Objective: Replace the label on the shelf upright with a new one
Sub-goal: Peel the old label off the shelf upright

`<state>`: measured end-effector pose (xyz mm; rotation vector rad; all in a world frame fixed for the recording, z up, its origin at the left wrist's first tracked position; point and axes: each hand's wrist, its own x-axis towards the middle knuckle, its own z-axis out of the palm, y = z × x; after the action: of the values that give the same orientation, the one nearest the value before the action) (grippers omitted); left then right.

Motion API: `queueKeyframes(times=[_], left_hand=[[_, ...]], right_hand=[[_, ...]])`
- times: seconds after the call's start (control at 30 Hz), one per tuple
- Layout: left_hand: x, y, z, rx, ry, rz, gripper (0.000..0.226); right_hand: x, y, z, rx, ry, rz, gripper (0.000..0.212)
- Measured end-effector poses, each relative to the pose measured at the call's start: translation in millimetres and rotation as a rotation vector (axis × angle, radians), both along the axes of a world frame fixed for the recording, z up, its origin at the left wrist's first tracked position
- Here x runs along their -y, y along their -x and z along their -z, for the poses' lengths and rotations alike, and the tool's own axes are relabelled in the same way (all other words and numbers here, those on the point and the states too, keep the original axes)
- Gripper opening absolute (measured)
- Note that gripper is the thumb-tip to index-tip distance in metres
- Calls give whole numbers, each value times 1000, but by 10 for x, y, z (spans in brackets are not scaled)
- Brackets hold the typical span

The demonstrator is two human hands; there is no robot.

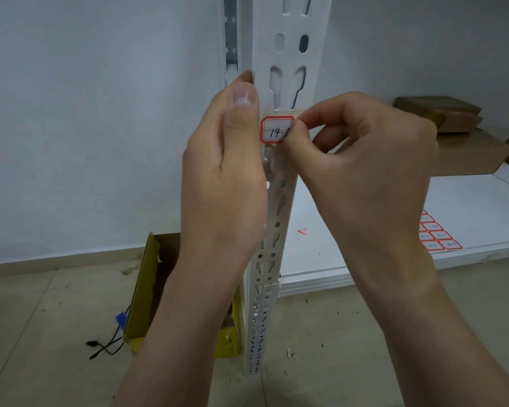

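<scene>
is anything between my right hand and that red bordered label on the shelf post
Nothing visible is. The right hand already has its fingertips on the right edge of the label, which sits on the white upright. The left hand grips the upright's left edge, beside the label, not over it.

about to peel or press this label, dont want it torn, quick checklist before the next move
1. Left hand steadying the upright: ok.
2. Right hand fingertips on the label right edge: ok.
3. Label sits straight: ok.
4. Label fully readable: not ok, fingers hide the end of "14-3".
5. Edge lifted or stuck: cannot tell.
6. Label sheet lying on the shelf: ok.
</scene>
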<state>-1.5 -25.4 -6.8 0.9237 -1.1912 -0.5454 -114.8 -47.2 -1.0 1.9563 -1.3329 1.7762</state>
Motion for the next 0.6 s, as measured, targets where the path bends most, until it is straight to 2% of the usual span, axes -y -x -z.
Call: queueKeyframes(times=[0.6], left_hand=[[13,-7,4,1,12,-17,53]], right_hand=[[-27,-4,-5,-2,-19,-35,11]])
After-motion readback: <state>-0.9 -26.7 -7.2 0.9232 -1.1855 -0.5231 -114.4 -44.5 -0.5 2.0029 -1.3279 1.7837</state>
